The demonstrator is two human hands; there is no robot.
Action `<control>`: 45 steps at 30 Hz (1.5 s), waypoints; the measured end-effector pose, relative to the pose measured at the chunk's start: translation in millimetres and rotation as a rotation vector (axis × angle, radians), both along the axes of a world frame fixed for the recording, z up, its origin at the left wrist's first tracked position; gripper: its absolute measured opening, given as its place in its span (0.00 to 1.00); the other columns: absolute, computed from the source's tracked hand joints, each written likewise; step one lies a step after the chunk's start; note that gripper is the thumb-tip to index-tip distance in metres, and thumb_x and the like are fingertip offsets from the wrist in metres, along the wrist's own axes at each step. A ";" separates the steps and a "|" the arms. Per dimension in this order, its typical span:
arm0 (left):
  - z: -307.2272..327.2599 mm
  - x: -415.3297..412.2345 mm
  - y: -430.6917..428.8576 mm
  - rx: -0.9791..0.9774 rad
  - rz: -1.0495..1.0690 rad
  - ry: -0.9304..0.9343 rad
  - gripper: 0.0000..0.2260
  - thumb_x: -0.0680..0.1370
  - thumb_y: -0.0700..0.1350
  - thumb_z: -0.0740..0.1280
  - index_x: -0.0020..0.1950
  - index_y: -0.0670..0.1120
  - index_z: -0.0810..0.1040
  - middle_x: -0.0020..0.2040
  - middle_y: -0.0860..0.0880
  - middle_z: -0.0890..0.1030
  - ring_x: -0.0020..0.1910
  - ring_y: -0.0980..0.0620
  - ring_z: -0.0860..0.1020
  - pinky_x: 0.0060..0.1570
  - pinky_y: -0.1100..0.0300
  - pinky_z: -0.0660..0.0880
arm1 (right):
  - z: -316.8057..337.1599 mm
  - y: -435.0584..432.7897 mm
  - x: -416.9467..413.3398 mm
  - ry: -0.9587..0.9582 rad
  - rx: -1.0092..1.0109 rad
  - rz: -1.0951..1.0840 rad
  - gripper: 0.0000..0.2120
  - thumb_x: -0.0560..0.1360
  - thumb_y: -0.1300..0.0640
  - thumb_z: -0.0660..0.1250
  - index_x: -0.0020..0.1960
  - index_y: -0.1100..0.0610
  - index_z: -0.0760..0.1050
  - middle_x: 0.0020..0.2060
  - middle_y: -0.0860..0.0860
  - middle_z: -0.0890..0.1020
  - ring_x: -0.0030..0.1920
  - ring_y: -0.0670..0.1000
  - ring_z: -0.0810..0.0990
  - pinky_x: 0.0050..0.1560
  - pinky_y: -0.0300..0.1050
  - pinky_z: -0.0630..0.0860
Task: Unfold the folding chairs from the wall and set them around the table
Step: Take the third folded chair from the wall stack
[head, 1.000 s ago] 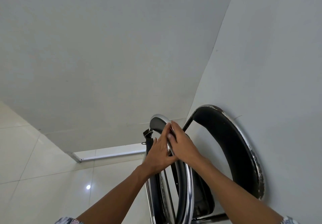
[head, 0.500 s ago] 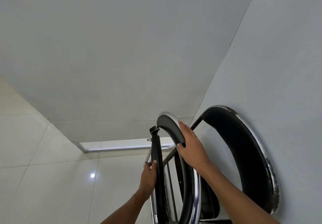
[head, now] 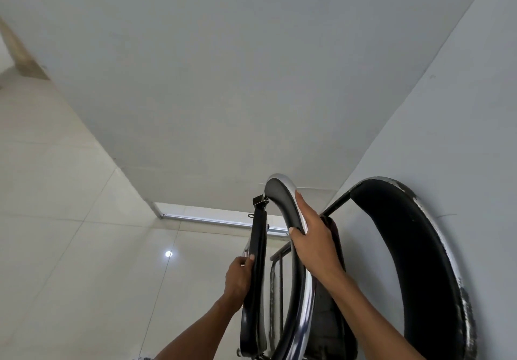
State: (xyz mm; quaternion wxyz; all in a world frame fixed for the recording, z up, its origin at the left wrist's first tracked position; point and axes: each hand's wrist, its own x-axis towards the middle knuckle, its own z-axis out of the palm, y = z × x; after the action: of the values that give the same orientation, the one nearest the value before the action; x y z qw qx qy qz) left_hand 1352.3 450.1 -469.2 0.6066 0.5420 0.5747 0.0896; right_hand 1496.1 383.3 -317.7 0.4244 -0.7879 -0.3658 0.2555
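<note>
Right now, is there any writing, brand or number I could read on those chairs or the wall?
None: no readable text anywhere. The folding chair held by the left hand and right hand, the second chair leaning on the wall, and the floor tiles bear no words, labels or numbers.

My left hand [head: 237,278] grips the seat [head: 258,247], left of the backrest [head: 281,205] under my right hand [head: 313,239]. A second chair [head: 414,247] leans on the wall [head: 461,122], right of them.
</note>
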 end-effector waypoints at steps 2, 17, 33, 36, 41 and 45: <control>-0.8 -7.7 5.5 0.006 -0.009 0.032 0.12 0.83 0.53 0.60 0.53 0.46 0.77 0.49 0.49 0.81 0.48 0.51 0.79 0.50 0.56 0.76 | 2.2 7.5 -10.2 0.033 -0.037 0.049 0.42 0.78 0.65 0.60 0.70 0.22 0.49 0.68 0.53 0.75 0.32 0.44 0.73 0.31 0.35 0.72; 9.3 -173.1 19.0 -0.245 0.301 -0.050 0.15 0.84 0.49 0.60 0.54 0.38 0.78 0.46 0.42 0.80 0.46 0.45 0.81 0.41 0.52 0.83 | 17.6 71.5 -174.1 0.044 -0.074 0.500 0.42 0.72 0.70 0.57 0.69 0.25 0.61 0.70 0.38 0.71 0.44 0.36 0.77 0.38 0.26 0.70; 45.8 -506.2 94.1 -0.197 0.836 -0.290 0.21 0.82 0.53 0.55 0.43 0.42 0.81 0.36 0.46 0.81 0.35 0.46 0.79 0.37 0.56 0.79 | 41.8 193.5 -474.9 -0.084 0.027 0.918 0.39 0.76 0.69 0.57 0.80 0.42 0.49 0.77 0.43 0.60 0.77 0.44 0.55 0.72 0.38 0.58; 56.6 -561.4 113.1 -0.138 0.924 -0.258 0.20 0.81 0.55 0.58 0.44 0.41 0.80 0.38 0.45 0.80 0.35 0.46 0.78 0.36 0.57 0.78 | 48.3 218.2 -529.3 -0.096 0.074 0.989 0.39 0.76 0.69 0.57 0.80 0.43 0.49 0.78 0.43 0.60 0.78 0.45 0.55 0.69 0.36 0.58; 71.0 -647.1 156.9 -0.043 1.092 -0.217 0.18 0.77 0.55 0.62 0.43 0.41 0.80 0.37 0.45 0.80 0.32 0.48 0.78 0.32 0.59 0.78 | 55.6 279.8 -619.2 -0.097 0.126 1.084 0.39 0.75 0.70 0.58 0.80 0.46 0.52 0.77 0.44 0.62 0.74 0.41 0.61 0.55 0.16 0.57; 77.0 -707.2 205.5 0.013 1.171 -0.152 0.12 0.75 0.50 0.65 0.39 0.41 0.77 0.35 0.45 0.77 0.32 0.48 0.76 0.36 0.54 0.81 | 60.0 343.9 -685.5 -0.053 0.170 1.158 0.38 0.74 0.71 0.58 0.80 0.50 0.54 0.76 0.46 0.64 0.66 0.37 0.62 0.47 0.14 0.60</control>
State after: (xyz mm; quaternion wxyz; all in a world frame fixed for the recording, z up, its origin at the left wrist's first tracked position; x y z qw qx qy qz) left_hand 645.2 655.6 -392.2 0.4922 0.1304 0.7327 0.4515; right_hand 810.6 727.2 -257.6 0.2682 -0.4288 -0.7665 0.3958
